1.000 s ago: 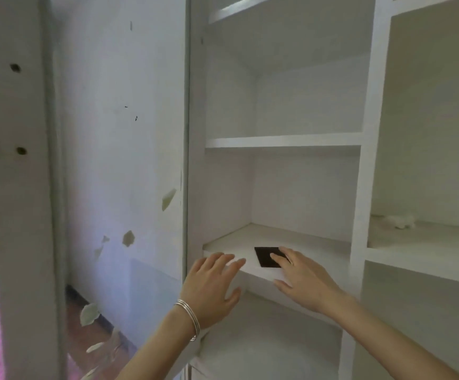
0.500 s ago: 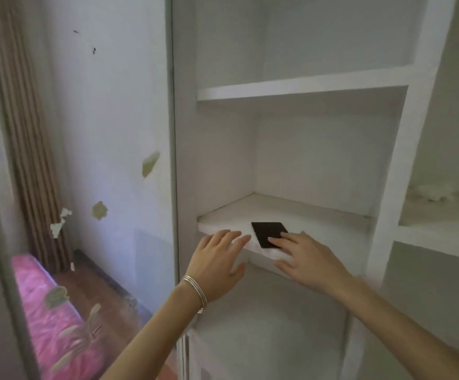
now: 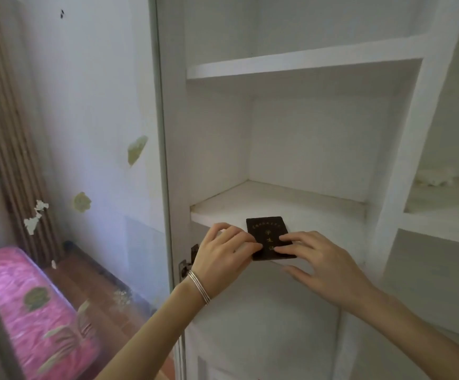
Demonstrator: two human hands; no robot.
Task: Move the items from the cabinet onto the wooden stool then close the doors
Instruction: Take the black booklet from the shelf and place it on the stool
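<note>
Near, lower frame: both forearms come up from the bottom edge, cut off there. Thin metal bangle [image 3: 199,287] on the left wrist.

Left hand [image 3: 222,250], centre frame: fingers bent and bunched, tips on the left edge of the booklet [image 3: 268,233]. The thumb is hidden, so I can't tell whether it pinches.

Right hand [image 3: 322,267]: fingers straight and slightly spread, two lying flat on the cover. The thumb is splayed out below the shelf lip, clear of the booklet.

Booklet: small flat rectangle with rounded corners and a dark matte cover. Gold print on it, too small to read. It sits on the front lip of the middle shelf [image 3: 305,207] in the left bay of the cabinet [image 3: 398,149], its near end overhanging the edge.

Versus 0.5 s ago: the booklet lay fully on the shelf then, with only the right fingertips at its near edge and the left hand flat and off it. Now it's further forward with both hands on it.

Cabinet: white painted board, matte, slightly grubby, square bays. Dark metal hinge [image 3: 187,263] on the left upright, partly behind the left wrist.

Right bay, frame edge: pale crumpled lump [image 3: 433,178], blurred and unidentifiable.

Far left: white wall [image 3: 91,91] with peeled patches. Ribbed beige curtain [image 3: 6,149]. Pink patterned mattress [image 3: 31,311], cut off at lower left.
</note>
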